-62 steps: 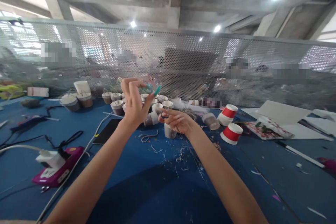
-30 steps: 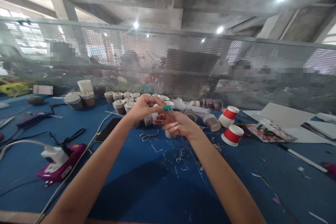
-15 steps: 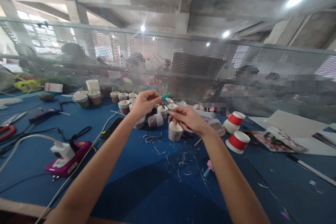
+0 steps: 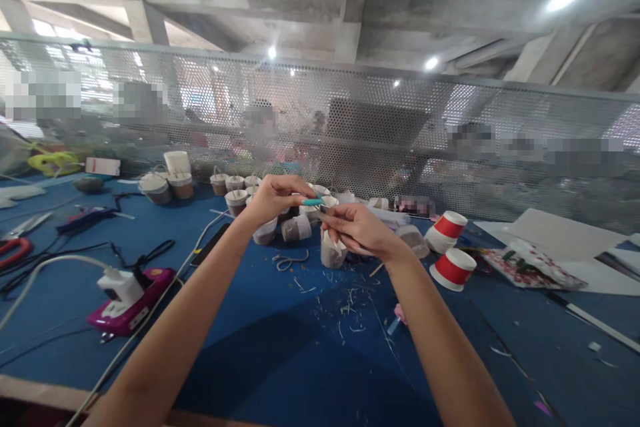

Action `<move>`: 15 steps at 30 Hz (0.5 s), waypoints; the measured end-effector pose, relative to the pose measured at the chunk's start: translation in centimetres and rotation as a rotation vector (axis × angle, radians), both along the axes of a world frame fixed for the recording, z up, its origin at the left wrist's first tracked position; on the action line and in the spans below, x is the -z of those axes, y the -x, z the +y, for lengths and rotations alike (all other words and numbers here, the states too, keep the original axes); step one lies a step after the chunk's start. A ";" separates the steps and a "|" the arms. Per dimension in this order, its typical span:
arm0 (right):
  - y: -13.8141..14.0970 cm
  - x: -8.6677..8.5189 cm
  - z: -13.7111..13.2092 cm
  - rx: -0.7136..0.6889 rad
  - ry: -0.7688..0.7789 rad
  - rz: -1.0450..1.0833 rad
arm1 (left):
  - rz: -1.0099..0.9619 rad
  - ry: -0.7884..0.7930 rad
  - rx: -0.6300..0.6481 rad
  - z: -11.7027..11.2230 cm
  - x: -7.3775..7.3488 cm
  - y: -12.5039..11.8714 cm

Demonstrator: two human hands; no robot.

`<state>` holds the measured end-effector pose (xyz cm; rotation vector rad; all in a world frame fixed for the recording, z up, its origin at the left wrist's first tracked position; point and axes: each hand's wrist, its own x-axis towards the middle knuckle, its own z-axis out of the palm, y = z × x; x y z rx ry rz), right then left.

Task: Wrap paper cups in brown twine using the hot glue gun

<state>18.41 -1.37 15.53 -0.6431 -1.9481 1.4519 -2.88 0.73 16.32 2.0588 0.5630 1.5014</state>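
Observation:
My left hand (image 4: pixel 283 199) is closed on a small teal-handled tool (image 4: pixel 313 201), whose metal end points toward my right hand. My fingers hide much of it, so its exact kind is unclear. My right hand (image 4: pixel 357 227) is closed in a pinch at the tool's metal end; what it grips is too small to name. Just below the right fingers stands a white paper cup (image 4: pixel 333 255), partly covered by them. A similar cup (image 4: pixel 296 229) lies on its side to the left, and several upright cups (image 4: pixel 236 201) with thin strands sticking up stand behind.
Thin pale scraps (image 4: pixel 350 303) litter the blue tabletop (image 4: pixel 260 353). To the right are red-and-white paper cups (image 4: pixel 453 269) and a patterned bag (image 4: pixel 533 267). At left lie a purple power strip (image 4: pixel 133 307), cables and scissors (image 4: pixel 17 240). A perforated metal screen (image 4: pixel 380 140) stands behind.
The teal-handled tool has come down and turned flatter, its metal end now meeting my right fingertips. My right hand has shifted little.

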 end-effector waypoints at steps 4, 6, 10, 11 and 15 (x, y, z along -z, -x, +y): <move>0.0 -0.1 0.0 0.023 -0.035 0.003 | -0.009 0.002 -0.070 0.0 0.1 -0.1; 0.1 0.0 0.1 0.090 -0.061 -0.001 | 0.001 0.026 -0.141 0.0 0.2 -0.3; 0.3 0.6 0.7 0.277 -0.102 0.014 | 0.011 0.162 -0.230 0.3 0.5 -0.9; 0.3 0.8 0.9 0.320 -0.128 0.026 | 0.003 0.194 -0.235 0.4 0.6 -1.0; 0.1 1.4 1.6 0.467 -0.314 0.040 | -0.038 0.255 -0.228 0.7 0.9 -1.8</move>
